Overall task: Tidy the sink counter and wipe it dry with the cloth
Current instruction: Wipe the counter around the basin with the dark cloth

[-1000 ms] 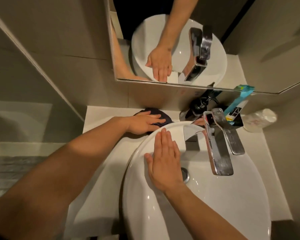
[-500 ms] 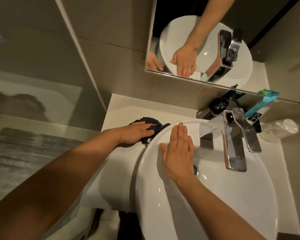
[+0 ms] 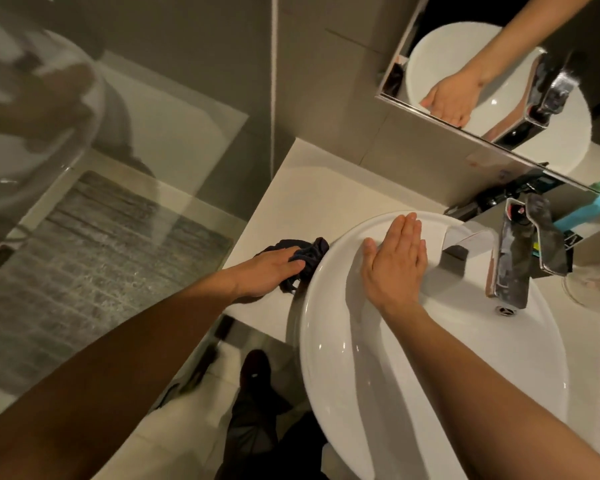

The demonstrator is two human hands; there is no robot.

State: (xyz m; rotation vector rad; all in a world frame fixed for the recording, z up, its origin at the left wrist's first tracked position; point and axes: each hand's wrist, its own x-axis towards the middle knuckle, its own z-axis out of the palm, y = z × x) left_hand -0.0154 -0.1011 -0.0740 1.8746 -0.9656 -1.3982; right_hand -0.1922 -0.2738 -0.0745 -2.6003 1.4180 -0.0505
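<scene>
A dark blue cloth (image 3: 309, 252) lies bunched on the white counter (image 3: 312, 199), pressed against the left outer wall of the round white basin (image 3: 413, 375). My left hand (image 3: 267, 271) lies flat on top of the cloth and covers its near part. My right hand (image 3: 394, 261) rests palm down with fingers straight on the basin's far-left rim, holding nothing. The chrome faucet (image 3: 520, 251) stands to the right of that hand.
A dark pump bottle (image 3: 489, 202), a teal tube (image 3: 575, 216) and a clear plastic item (image 3: 593, 282) crowd the counter behind and right of the faucet. A mirror (image 3: 499, 64) hangs above. A glass shower panel (image 3: 118, 168) stands left of the counter's edge.
My left hand has dragged the cloth along the counter from behind the basin toward the front left edge. My right hand stayed on the rim. The view swung left.
</scene>
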